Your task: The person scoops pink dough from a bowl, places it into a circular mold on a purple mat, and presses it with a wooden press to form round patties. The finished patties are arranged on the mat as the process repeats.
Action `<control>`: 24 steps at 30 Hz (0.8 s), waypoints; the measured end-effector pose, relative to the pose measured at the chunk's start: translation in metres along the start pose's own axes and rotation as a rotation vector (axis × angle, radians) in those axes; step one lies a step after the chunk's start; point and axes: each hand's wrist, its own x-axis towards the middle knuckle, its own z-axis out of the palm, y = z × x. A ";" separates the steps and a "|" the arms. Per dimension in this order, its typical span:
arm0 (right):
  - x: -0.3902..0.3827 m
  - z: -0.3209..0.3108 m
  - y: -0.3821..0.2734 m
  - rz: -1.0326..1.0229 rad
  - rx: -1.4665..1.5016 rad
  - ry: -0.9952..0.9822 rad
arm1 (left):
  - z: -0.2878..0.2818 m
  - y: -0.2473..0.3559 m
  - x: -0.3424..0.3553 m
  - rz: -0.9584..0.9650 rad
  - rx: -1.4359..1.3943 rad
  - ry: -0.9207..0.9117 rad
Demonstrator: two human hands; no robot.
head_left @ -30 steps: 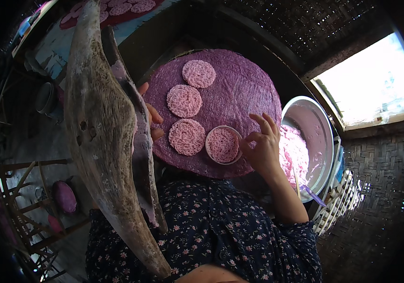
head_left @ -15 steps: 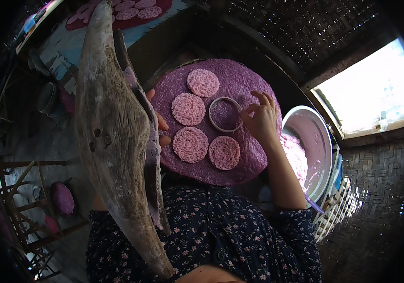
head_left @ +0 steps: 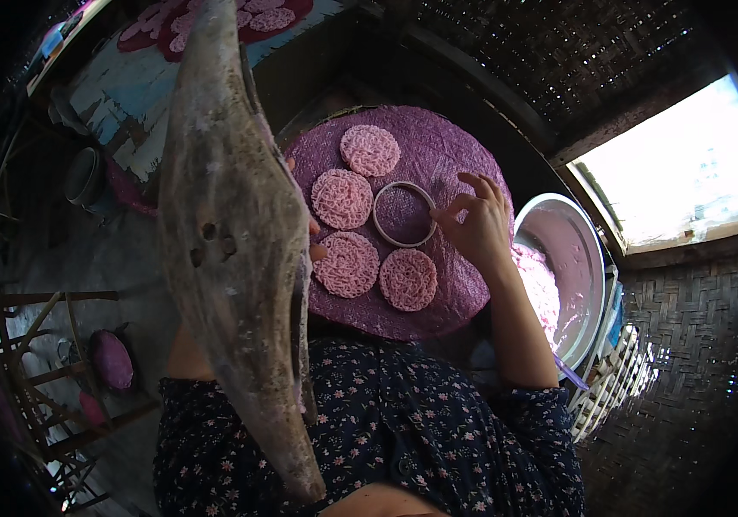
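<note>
A long weathered wooden piece (head_left: 231,250) with a narrower board behind it stands along the left of a round purple mat (head_left: 455,284). My left hand (head_left: 315,246) is mostly hidden behind the wood, its fingertips curled at the edge, holding it. My right hand (head_left: 481,224) pinches a white ring (head_left: 379,228) by its right side, over a bare part of the mat. Four pink lacy discs of noodle-like strands lie on the mat: top (head_left: 370,150), middle left (head_left: 341,198), lower left (head_left: 345,264) and lower right (head_left: 407,280).
A grey basin (head_left: 580,302) of pink mixture sits at the right. A red mat (head_left: 166,43) with several pink discs lies on a worn bluish surface at upper left. Wooden frames (head_left: 41,370) stand at left; woven walls (head_left: 688,345) and a bright window (head_left: 662,164) are at right.
My right hand has moved the ring up off the lower-right disc, then slightly left, leaving that disc uncovered. The wooden piece has shifted right, covering more of my left fingers.
</note>
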 end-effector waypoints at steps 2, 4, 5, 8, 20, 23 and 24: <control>-0.001 -0.013 -0.008 0.027 0.095 0.028 | 0.010 0.014 0.009 -0.093 0.008 0.125; -0.008 -0.028 -0.021 0.062 0.285 0.087 | 0.025 0.026 0.024 -0.220 0.066 0.267; -0.014 -0.034 -0.028 0.025 0.522 -0.036 | 0.034 0.031 0.032 -0.283 0.156 0.309; -0.043 -0.048 -0.052 0.139 1.463 -0.595 | 0.056 0.036 0.060 -0.288 0.511 0.239; -0.072 -0.063 0.017 0.587 1.401 -0.672 | 0.028 -0.021 0.169 0.025 -1.803 -0.095; -0.061 -0.073 0.027 0.733 1.412 -0.664 | 0.047 -0.047 0.181 0.075 -1.844 -0.117; -0.056 -0.076 0.029 0.800 1.407 -0.652 | 0.054 -0.055 0.182 0.046 -1.851 -0.077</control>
